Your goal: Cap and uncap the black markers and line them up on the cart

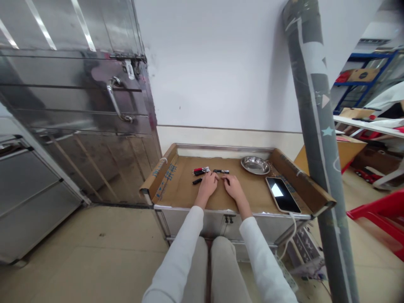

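My left hand (208, 184) rests low over the cardboard-lined tabletop with its fingers curled down. Beside its fingertips lies a small bunch of pens (200, 171), red and black with pale ends. A black pen (197, 181) sticks out to the left of this hand, and its other end is hidden. My right hand (232, 185) is close by on the right, fingers bent inward and pointing toward the left hand. Just beyond both hands lies another dark pen (221, 171). Anything between the fingers of either hand is too small to make out.
A round steel dish (255, 165) and a phone (283, 195) with a white cable are on the right of the table. Raised cardboard sides (299, 181) border it. A tall grey roll (318, 126) leans at the right. A metal door (78, 105) stands left.
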`<action>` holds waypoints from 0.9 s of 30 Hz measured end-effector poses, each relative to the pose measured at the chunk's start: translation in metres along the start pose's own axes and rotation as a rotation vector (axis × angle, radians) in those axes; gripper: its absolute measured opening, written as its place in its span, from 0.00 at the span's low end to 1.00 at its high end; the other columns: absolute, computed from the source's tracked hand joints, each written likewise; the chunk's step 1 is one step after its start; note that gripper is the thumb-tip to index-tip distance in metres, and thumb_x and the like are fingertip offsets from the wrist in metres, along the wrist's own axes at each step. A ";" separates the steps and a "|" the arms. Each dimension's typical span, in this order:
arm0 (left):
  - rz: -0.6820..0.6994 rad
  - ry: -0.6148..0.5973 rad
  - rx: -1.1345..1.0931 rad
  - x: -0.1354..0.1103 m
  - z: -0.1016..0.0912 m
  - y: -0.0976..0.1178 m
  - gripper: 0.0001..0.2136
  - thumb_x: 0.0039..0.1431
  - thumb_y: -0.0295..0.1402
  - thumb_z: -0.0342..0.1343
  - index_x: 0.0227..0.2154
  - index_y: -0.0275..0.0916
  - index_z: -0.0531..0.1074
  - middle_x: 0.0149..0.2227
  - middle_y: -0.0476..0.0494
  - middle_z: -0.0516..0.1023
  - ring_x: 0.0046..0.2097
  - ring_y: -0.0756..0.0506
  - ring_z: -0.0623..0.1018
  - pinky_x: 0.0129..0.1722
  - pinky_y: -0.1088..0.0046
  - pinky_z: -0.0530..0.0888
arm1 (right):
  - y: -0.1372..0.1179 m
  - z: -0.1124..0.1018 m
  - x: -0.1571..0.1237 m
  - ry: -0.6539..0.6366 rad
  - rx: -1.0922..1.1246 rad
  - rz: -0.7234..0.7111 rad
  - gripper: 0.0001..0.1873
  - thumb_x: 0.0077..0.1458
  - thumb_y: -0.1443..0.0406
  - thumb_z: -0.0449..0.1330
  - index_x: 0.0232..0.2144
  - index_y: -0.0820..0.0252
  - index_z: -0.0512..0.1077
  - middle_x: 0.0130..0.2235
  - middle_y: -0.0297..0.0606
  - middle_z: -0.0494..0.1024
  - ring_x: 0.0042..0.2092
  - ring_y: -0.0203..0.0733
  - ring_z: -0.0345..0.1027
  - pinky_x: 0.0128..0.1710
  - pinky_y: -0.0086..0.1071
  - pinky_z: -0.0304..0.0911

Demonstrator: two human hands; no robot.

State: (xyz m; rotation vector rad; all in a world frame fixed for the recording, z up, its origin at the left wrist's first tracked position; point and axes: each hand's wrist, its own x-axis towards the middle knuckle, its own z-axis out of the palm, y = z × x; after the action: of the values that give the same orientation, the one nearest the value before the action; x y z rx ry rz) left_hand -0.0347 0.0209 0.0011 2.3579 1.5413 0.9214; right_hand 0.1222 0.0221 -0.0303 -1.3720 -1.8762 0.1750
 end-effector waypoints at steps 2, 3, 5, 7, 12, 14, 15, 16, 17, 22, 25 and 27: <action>-0.004 0.002 -0.012 0.000 0.000 0.000 0.10 0.61 0.22 0.46 0.35 0.38 0.72 0.41 0.41 0.73 0.45 0.44 0.74 0.50 0.65 0.70 | 0.000 0.000 0.000 0.010 -0.003 -0.004 0.16 0.57 0.73 0.49 0.40 0.60 0.75 0.46 0.43 0.78 0.48 0.45 0.68 0.53 0.40 0.61; -0.004 0.002 -0.017 0.000 0.001 -0.001 0.10 0.60 0.22 0.46 0.34 0.38 0.72 0.41 0.41 0.73 0.45 0.44 0.74 0.51 0.65 0.70 | 0.000 0.000 -0.001 0.012 -0.005 -0.007 0.16 0.57 0.73 0.49 0.40 0.60 0.75 0.45 0.43 0.78 0.48 0.45 0.68 0.53 0.40 0.61; -0.003 0.001 -0.020 0.000 0.001 -0.001 0.10 0.60 0.22 0.46 0.34 0.39 0.72 0.41 0.41 0.73 0.45 0.45 0.74 0.51 0.65 0.70 | 0.000 0.000 -0.001 0.015 -0.007 -0.010 0.16 0.56 0.73 0.49 0.40 0.60 0.76 0.44 0.43 0.79 0.47 0.45 0.68 0.53 0.40 0.61; -0.001 -0.003 -0.018 0.001 0.002 -0.002 0.10 0.60 0.22 0.46 0.34 0.39 0.72 0.41 0.41 0.73 0.45 0.45 0.74 0.51 0.65 0.70 | -0.001 0.000 -0.001 0.017 -0.008 -0.008 0.16 0.56 0.73 0.49 0.39 0.60 0.75 0.44 0.42 0.79 0.47 0.45 0.69 0.52 0.39 0.61; -0.016 0.001 -0.021 0.001 0.002 -0.002 0.10 0.61 0.23 0.46 0.34 0.38 0.72 0.41 0.41 0.72 0.45 0.44 0.74 0.51 0.65 0.69 | -0.001 -0.001 -0.001 0.004 -0.004 0.008 0.16 0.56 0.73 0.50 0.39 0.60 0.76 0.44 0.42 0.79 0.47 0.44 0.69 0.52 0.38 0.61; -0.020 -0.004 -0.027 0.001 0.000 -0.001 0.10 0.61 0.22 0.46 0.34 0.38 0.72 0.41 0.42 0.72 0.45 0.45 0.74 0.51 0.66 0.69 | -0.001 -0.002 -0.001 0.005 0.000 0.011 0.16 0.56 0.73 0.50 0.39 0.60 0.76 0.44 0.43 0.79 0.47 0.44 0.69 0.52 0.38 0.61; -0.021 -0.009 -0.028 0.000 0.000 0.000 0.10 0.61 0.22 0.46 0.35 0.38 0.72 0.41 0.42 0.72 0.45 0.45 0.74 0.51 0.66 0.69 | -0.001 -0.002 -0.001 0.006 0.003 0.010 0.16 0.56 0.73 0.50 0.39 0.60 0.76 0.44 0.43 0.79 0.47 0.44 0.69 0.52 0.38 0.61; -0.022 -0.014 -0.027 0.000 -0.001 0.001 0.10 0.61 0.22 0.46 0.35 0.38 0.72 0.41 0.42 0.72 0.46 0.45 0.74 0.51 0.66 0.69 | -0.001 -0.001 -0.001 0.007 0.007 0.007 0.16 0.56 0.73 0.50 0.39 0.60 0.76 0.44 0.42 0.79 0.46 0.44 0.69 0.52 0.38 0.61; -0.023 -0.016 -0.026 0.000 -0.002 0.001 0.10 0.61 0.22 0.46 0.35 0.38 0.72 0.41 0.42 0.72 0.46 0.45 0.74 0.51 0.66 0.69 | 0.000 -0.001 -0.001 0.009 0.010 0.004 0.16 0.56 0.73 0.50 0.39 0.60 0.76 0.44 0.42 0.79 0.46 0.44 0.69 0.52 0.37 0.61; -0.027 -0.020 -0.022 0.000 -0.001 0.001 0.10 0.60 0.22 0.46 0.35 0.38 0.72 0.41 0.41 0.72 0.45 0.44 0.73 0.51 0.66 0.69 | 0.002 0.001 -0.002 0.029 0.007 -0.005 0.17 0.55 0.72 0.49 0.40 0.60 0.76 0.45 0.43 0.79 0.47 0.44 0.69 0.53 0.39 0.61; -0.033 -0.015 -0.009 0.000 0.001 0.000 0.10 0.60 0.22 0.47 0.35 0.38 0.72 0.41 0.41 0.72 0.45 0.44 0.73 0.51 0.66 0.69 | 0.003 0.001 -0.002 0.029 0.002 -0.007 0.17 0.55 0.72 0.49 0.40 0.60 0.76 0.45 0.43 0.79 0.48 0.45 0.69 0.53 0.39 0.61; -0.036 -0.017 0.001 0.001 0.001 0.000 0.09 0.60 0.22 0.47 0.36 0.38 0.72 0.42 0.41 0.72 0.45 0.44 0.73 0.51 0.66 0.69 | 0.003 0.001 -0.002 0.025 0.000 -0.010 0.17 0.55 0.72 0.49 0.40 0.60 0.76 0.45 0.43 0.79 0.48 0.45 0.69 0.53 0.39 0.61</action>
State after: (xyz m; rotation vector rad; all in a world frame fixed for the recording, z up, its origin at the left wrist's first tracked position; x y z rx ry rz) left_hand -0.0338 0.0215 0.0006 2.3249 1.5727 0.8901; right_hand 0.1239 0.0220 -0.0334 -1.3589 -1.8614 0.1522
